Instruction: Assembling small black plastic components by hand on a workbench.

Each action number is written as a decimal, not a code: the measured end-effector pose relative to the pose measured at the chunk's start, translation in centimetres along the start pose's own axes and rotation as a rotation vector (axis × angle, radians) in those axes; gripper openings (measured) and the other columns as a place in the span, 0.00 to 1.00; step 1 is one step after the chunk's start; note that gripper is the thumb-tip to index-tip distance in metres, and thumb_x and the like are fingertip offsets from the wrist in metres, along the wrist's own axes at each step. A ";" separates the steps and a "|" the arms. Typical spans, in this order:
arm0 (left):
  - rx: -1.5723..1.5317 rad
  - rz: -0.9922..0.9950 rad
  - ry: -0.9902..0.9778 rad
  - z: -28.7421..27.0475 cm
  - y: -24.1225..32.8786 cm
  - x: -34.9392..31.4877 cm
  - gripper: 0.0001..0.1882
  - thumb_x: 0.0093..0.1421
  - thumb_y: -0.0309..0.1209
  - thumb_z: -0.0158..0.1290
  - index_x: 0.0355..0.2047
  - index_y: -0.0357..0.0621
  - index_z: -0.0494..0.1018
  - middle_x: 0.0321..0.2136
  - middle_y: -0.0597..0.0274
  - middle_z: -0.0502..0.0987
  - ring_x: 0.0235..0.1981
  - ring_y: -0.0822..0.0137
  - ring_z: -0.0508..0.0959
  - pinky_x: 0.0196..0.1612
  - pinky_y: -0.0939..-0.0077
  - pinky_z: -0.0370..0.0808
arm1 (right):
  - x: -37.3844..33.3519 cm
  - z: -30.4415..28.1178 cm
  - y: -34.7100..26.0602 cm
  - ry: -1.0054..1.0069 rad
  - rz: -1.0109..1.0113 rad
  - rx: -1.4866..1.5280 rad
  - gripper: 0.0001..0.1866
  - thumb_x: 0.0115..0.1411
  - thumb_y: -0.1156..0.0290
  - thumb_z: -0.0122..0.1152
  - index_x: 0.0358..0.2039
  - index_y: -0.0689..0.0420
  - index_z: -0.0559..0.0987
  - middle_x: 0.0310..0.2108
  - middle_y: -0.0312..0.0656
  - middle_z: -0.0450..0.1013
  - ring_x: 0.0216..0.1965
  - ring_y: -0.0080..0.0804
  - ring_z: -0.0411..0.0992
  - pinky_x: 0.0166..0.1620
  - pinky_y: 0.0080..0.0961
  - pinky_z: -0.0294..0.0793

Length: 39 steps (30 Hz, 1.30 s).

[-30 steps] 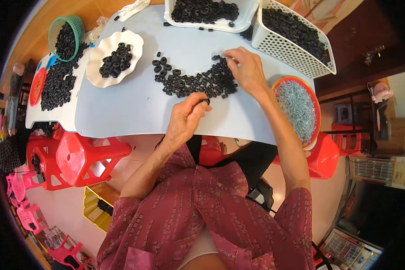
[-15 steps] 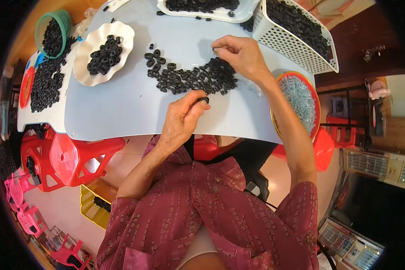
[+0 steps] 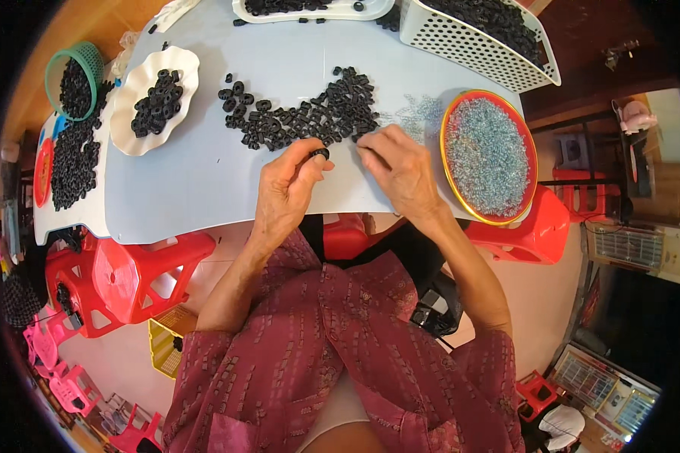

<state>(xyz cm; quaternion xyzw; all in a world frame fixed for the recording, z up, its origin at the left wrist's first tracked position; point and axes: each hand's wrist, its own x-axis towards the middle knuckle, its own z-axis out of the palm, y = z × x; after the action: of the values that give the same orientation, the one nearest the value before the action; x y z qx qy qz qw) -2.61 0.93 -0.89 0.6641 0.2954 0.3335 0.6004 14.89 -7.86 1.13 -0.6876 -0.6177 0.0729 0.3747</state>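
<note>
I see my left hand (image 3: 287, 185) pinching one small black rubber ring (image 3: 319, 154) near the counter's (image 3: 196, 189) front edge; my right hand (image 3: 400, 167) rests beside, fingers curled, grasping nothing visible.

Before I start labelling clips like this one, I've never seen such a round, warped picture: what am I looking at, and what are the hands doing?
The camera sits on a person's head and looks down; its wide lens bends the edges. The two bare hands are the wearer's own. The left hand pinches a small black ring between its fingertips. The right hand rests on the pale table, fingertips at the edge of a pile of black rings. Nearby are a red-rimmed bowl of bluish beads, a white scalloped plate of rings, a green basket and a white perforated basket. Red stools stand below.
</note>
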 end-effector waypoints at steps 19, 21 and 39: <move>0.014 -0.001 -0.013 -0.1 0.1 0.0 0.11 0.62 0.28 0.47 0.41 0.34 0.71 0.27 0.59 0.79 0.27 0.75 0.71 0.33 0.79 0.70 | 4.8 -2.9 4.4 -0.148 0.070 -0.102 0.06 0.53 0.76 0.61 0.33 0.61 0.78 0.28 0.46 0.75 0.27 0.38 0.74 0.33 0.31 0.73; 0.013 -0.011 -0.008 -0.1 0.1 0.0 0.11 0.62 0.28 0.47 0.41 0.34 0.71 0.27 0.59 0.78 0.27 0.75 0.71 0.33 0.80 0.70 | 4.8 -3.0 4.1 -0.137 0.097 -0.075 0.06 0.54 0.76 0.61 0.33 0.61 0.78 0.28 0.46 0.76 0.27 0.35 0.74 0.33 0.29 0.73; 0.018 0.003 -0.005 -0.1 -0.3 0.1 0.11 0.62 0.28 0.47 0.42 0.33 0.71 0.27 0.58 0.78 0.27 0.74 0.72 0.33 0.79 0.70 | 5.9 -3.2 4.6 -0.054 0.102 -0.087 0.08 0.56 0.75 0.57 0.37 0.60 0.79 0.30 0.45 0.77 0.26 0.32 0.74 0.33 0.26 0.74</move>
<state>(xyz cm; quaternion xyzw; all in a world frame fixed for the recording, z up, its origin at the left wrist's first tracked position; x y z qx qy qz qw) -2.60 1.09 -1.13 0.6708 0.2958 0.3301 0.5946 21.72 -3.67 2.75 -0.7315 -0.5944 0.0838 0.3234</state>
